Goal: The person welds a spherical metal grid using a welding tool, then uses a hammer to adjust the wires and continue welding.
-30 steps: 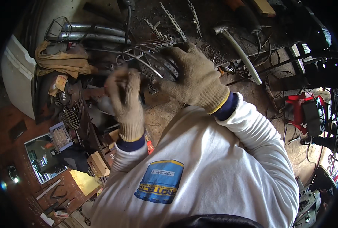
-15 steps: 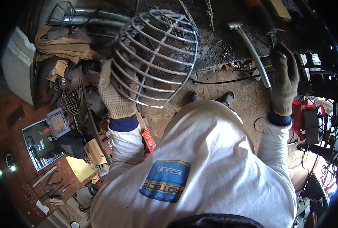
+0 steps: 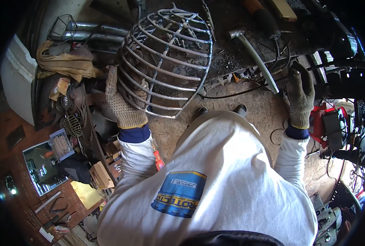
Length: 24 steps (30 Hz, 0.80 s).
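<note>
My left hand [image 3: 127,100], in a knitted glove with a yellow cuff edge, grips a rounded metal cage [image 3: 178,67] of curved rods by its left side. Its fingers reach behind the rods and are partly hidden. The cage stands tilted over the near edge of the dark workbench [image 3: 227,57]. My right hand [image 3: 301,96], gloved alike, is raised to the right of a hammer [image 3: 256,59] with a metal tube handle, apart from it. Its thumb and fingers are spread with nothing visible between them.
An orange and black corded power tool [image 3: 264,18] lies beyond the hammer, beside a wooden block [image 3: 283,9]. A dark cable [image 3: 231,95] runs along the bench's front. At left are metal tubes [image 3: 100,33], a tan cloth [image 3: 65,61] and a brown tabletop [image 3: 22,164] with tools.
The view has shifted, and the hammer and power tool appear farther left. My right hand has drawn back from the power tool's cord. The cage has turned slightly in my left hand.
</note>
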### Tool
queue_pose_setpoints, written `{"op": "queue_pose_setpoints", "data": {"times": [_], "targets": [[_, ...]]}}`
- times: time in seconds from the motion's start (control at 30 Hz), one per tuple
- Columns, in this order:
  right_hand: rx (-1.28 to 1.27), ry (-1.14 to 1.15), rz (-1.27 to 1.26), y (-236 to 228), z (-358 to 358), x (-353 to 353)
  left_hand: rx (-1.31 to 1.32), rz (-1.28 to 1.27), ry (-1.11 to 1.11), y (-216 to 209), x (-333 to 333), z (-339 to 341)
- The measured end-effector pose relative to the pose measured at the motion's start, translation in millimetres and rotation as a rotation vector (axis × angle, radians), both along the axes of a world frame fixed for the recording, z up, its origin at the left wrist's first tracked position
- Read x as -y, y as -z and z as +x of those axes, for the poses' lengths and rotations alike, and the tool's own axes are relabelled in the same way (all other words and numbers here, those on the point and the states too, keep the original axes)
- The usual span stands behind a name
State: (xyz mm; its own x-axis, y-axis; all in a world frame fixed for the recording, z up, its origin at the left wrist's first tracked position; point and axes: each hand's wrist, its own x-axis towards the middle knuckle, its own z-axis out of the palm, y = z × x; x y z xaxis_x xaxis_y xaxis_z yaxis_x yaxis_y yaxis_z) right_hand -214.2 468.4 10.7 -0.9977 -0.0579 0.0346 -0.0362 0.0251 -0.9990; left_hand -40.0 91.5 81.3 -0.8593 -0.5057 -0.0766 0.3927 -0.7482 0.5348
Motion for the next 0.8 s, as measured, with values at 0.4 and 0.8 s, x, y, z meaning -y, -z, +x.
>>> {"op": "queue_pose_setpoints", "data": {"times": [0.4,0.8], "targets": [[-0.214,0.420,-0.004,17,-45,-67,0.073,-0.031,-0.108,4,-10,1],[-0.080,0.603,0.445,7,-120,-91,-0.054,0.008,0.004,5,-31,1]]}}
